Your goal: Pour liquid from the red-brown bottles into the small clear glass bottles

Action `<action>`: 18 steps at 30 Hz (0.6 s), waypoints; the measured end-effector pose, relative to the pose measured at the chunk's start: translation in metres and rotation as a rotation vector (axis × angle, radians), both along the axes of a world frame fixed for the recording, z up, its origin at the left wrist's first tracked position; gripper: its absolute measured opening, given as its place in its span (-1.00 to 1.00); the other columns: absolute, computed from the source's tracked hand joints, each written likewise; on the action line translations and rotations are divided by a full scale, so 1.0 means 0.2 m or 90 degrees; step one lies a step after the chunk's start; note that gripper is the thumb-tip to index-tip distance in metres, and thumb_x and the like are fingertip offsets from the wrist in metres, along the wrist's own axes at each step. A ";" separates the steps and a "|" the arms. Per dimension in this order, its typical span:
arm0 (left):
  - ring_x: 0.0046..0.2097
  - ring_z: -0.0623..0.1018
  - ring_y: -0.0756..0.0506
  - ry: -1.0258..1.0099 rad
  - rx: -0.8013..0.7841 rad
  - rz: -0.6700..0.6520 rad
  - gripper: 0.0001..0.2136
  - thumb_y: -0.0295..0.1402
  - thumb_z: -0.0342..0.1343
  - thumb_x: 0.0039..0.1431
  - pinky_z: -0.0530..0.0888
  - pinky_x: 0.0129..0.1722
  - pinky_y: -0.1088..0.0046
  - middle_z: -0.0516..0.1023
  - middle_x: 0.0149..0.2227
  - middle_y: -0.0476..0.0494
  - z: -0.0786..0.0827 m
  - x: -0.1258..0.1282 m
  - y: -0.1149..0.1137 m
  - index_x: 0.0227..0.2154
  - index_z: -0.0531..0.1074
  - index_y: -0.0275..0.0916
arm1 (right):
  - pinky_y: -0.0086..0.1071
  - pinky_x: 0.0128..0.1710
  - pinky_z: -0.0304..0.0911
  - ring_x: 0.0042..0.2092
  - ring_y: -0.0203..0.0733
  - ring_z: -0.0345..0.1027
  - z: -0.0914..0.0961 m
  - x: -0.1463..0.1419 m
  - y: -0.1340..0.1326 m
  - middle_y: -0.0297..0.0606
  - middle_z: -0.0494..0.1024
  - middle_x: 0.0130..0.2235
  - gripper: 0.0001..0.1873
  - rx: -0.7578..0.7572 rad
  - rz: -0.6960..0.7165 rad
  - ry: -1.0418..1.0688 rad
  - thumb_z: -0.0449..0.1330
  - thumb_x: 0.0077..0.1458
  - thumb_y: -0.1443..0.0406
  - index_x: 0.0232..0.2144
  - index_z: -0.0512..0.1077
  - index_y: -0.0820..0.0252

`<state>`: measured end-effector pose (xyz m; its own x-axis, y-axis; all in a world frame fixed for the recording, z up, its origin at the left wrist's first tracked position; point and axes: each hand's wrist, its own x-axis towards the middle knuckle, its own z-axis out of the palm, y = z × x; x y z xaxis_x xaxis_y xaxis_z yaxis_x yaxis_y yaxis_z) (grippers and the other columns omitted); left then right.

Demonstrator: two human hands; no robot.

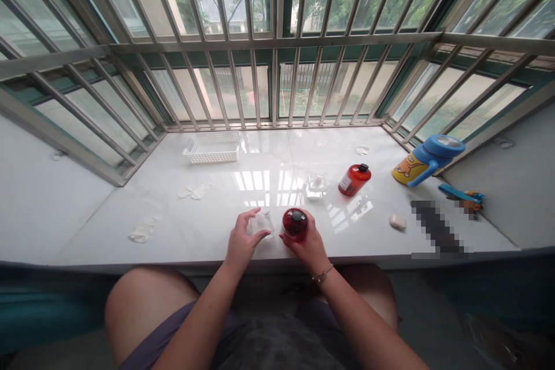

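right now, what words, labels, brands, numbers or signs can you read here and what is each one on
No text is clear enough to quote.
White label on the farther red bottle: marks too small and blurred to read.
Held red bottle in the right hand: no readable text.
Blue-and-yellow cup: a cartoon print shows, no readable words.
Dark object at the right: pixelated, unreadable.

Held near the front edge of the surface [195,231], just beside each other yet apart: a small clear container [261,224], squarish, contents hard to make out; and a deep-red bottle [295,224], round-shouldered, black cap on, roughly upright. Whether resting or lifted, impossible to tell.
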<state>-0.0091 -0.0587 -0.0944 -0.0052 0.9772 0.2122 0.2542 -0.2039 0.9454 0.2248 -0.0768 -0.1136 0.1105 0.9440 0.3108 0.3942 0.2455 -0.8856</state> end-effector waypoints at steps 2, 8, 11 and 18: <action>0.34 0.53 -0.34 -0.004 -0.005 -0.015 -0.49 -0.06 0.46 0.15 0.38 0.40 -0.05 0.57 0.28 -0.30 0.01 0.00 0.01 0.09 0.48 -0.10 | 0.08 0.24 0.46 0.22 0.17 0.53 0.00 0.00 0.00 0.00 0.52 0.25 -0.07 -0.004 -0.003 0.000 0.49 0.07 -0.03 0.34 0.20 0.05; 0.32 0.52 -0.32 0.033 -0.013 -0.082 -0.58 -0.09 0.45 0.16 0.41 0.37 0.05 0.57 0.23 -0.24 0.09 -0.02 0.04 0.03 0.58 -0.09 | 0.09 0.22 0.47 0.20 0.17 0.54 0.00 0.00 0.00 -0.01 0.53 0.24 -0.06 -0.009 -0.008 -0.006 0.49 0.06 -0.05 0.34 0.20 0.04; 0.23 0.59 -0.31 0.010 -0.065 -0.081 -0.50 -0.11 0.49 0.10 0.47 0.29 0.05 0.58 0.22 -0.24 0.12 -0.02 0.05 0.07 0.53 -0.09 | 0.09 0.21 0.47 0.20 0.18 0.54 0.00 0.00 0.00 -0.01 0.53 0.24 -0.07 -0.006 -0.008 -0.008 0.49 0.06 -0.05 0.34 0.21 0.04; 0.22 0.57 -0.31 0.036 -0.044 -0.110 -0.61 -0.11 0.48 0.10 0.44 0.30 0.08 0.60 0.15 -0.21 0.13 -0.03 0.08 -0.04 0.61 -0.10 | 0.10 0.22 0.47 0.19 0.18 0.54 0.00 0.00 0.00 0.00 0.53 0.24 -0.07 -0.007 -0.008 -0.009 0.49 0.07 -0.05 0.34 0.20 0.04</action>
<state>-0.0155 -0.0425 -0.0682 0.1741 0.9748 0.1395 0.2744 -0.1840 0.9438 0.2242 -0.0775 -0.1144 0.1182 0.9459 0.3022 0.4101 0.2307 -0.8824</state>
